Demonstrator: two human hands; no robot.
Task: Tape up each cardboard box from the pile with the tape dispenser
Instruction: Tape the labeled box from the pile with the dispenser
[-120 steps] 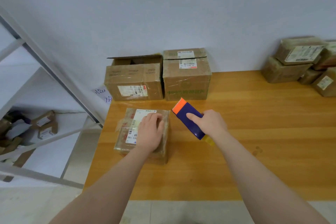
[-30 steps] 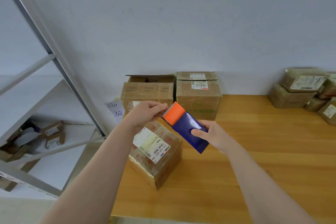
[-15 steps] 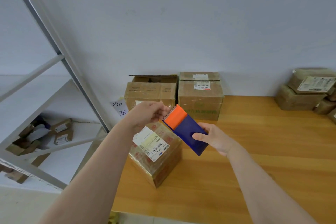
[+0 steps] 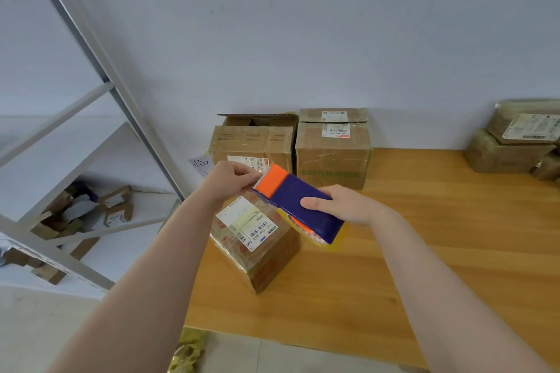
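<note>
Up at the orange head (image 4: 271, 182) of the tape dispenser (image 4: 306, 209), the left hand (image 4: 230, 180) pinches with its fingertips at the toothed edge. The tape end is too small to confirm. The right hand (image 4: 345, 206) is wrapped round the blue body, thumb on top. The dispenser is in the air, clear of the table (image 4: 439, 266), head tilted up toward the left hand. Likely step: freeing the tape end before laying a strip.

Risks, judged:
- Fingertips sit right on the teeth, so a quick tug could nick them.
- If the end is stuck flat to the roll, the pinch may slip off or tear away a sliver.
- A freed strip could fold onto itself or catch the fingers, since nothing tensions it.
- Neither hand steadies the small box (image 4: 260, 254), which sits angled near the table's left edge. A hard first press could skid it toward that edge.

Positions from the grips:
- The small box is just below the left pinch and below-left of the right hold, touching neither hand. It sits label up and looks already wrapped in tape.
- The open box (image 4: 251, 142) is beyond the pinch, against the wall, flaps up.
- The sealed box (image 4: 333, 154) is just beside the open box, beyond the dispenser head.
- The parcels (image 4: 512, 145) are well apart, far right of the right hand.
</note>
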